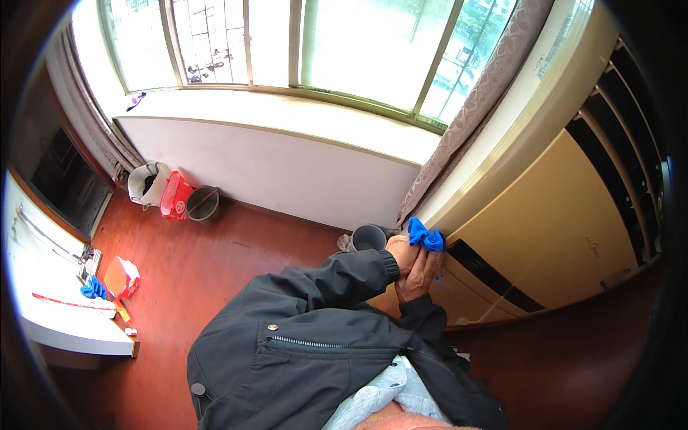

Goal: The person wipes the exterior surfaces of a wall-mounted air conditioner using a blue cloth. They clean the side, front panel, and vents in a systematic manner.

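Observation:
A bunched blue cloth [425, 236] sits against the edge of a gold floor-standing air conditioner [543, 215]. My left hand [404, 255] reaches across from the left and holds the cloth from below. Close beside it, my right hand [421, 277] has its fingers up at the cloth's lower edge, and the two hands overlap. Parts of the fingers are hidden behind each other and by the cloth. The air conditioner has a dark panel [492, 274] just right of my hands and black vent slats [613, 140] farther along.
A grey bucket [369, 237] stands on the floor by my left hand. A patterned curtain [457, 129] hangs beside the air conditioner. Under the windowsill [269, 121] are a dark bucket [203, 205], a red bag [175, 196] and a white bin [145, 183]. A white table [70, 333] stands at left.

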`<state>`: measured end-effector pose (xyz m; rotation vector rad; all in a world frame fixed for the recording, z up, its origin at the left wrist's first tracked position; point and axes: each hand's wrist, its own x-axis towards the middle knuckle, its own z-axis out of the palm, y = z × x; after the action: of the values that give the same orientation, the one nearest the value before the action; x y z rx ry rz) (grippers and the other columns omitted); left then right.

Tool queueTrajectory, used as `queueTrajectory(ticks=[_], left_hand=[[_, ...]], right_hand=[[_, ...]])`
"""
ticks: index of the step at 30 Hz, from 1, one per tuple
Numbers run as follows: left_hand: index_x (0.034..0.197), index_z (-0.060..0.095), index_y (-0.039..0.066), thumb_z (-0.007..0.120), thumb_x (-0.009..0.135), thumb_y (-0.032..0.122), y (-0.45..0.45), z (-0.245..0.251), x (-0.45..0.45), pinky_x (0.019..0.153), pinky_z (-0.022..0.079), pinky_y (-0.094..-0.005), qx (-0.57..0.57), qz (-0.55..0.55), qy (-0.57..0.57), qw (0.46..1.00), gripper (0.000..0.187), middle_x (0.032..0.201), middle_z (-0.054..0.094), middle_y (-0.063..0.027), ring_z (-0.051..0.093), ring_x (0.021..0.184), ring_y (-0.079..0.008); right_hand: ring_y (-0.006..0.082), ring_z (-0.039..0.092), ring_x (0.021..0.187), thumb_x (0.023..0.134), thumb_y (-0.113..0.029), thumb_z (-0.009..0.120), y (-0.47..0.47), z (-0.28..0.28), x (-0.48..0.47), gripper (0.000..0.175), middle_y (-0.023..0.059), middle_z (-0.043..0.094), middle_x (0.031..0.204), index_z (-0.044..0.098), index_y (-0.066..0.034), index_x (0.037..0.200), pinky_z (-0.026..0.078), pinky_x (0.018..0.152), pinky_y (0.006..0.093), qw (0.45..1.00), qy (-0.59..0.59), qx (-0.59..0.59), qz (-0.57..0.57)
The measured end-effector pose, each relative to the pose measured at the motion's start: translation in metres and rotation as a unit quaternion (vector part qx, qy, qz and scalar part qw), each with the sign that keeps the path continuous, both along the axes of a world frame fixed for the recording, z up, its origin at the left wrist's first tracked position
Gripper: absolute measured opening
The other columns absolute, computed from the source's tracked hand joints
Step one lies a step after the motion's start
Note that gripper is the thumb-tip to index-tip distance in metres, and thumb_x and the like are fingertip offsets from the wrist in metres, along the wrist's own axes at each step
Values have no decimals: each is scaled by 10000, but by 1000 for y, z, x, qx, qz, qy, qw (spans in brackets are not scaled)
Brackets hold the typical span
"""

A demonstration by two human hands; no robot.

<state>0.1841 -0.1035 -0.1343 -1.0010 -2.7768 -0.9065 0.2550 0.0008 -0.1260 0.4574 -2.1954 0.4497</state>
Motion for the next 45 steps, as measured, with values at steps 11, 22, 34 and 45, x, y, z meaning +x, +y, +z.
queueTrajectory(ticks=[11, 22, 34, 45], left_hand=[[1162, 633, 72, 607, 963, 370, 78, 22, 54, 700, 564, -555, 122, 25, -10, 992, 359, 846, 714, -250, 702, 781, -455], [881, 761, 91, 595, 969, 384, 141, 63, 83, 686, 558, -519, 144, -11, -2, 990, 348, 798, 718, -193, 694, 749, -420], [906, 774, 98, 672, 933, 285, 145, 84, 73, 673, 573, -489, 170, -75, 49, 981, 215, 786, 722, -174, 707, 737, -382], [1021, 733, 72, 711, 872, 76, 101, 144, 52, 686, 568, -442, 360, -81, 165, 915, 150, 861, 691, -149, 700, 777, -360]], right_hand=[[505, 472, 1385, 962, -243, 647, 80, 22, 38, 577, 287, 492, 1500, 527, 89, 1418, 364, 1146, 642, 998, 66, 0, -18], [488, 538, 1287, 976, -210, 664, 136, 66, 67, 487, 282, 549, 1392, 560, 74, 1358, 429, 1070, 602, 989, 124, -35, -76], [537, 447, 1366, 972, -302, 655, 156, 46, 68, 648, 336, 464, 1467, 469, 104, 1442, 361, 1128, 610, 973, 93, -88, -194], [577, 367, 1422, 921, -307, 754, 136, 79, 42, 793, 393, 374, 1529, 403, 122, 1488, 315, 1181, 606, 955, 88, -110, -259]])
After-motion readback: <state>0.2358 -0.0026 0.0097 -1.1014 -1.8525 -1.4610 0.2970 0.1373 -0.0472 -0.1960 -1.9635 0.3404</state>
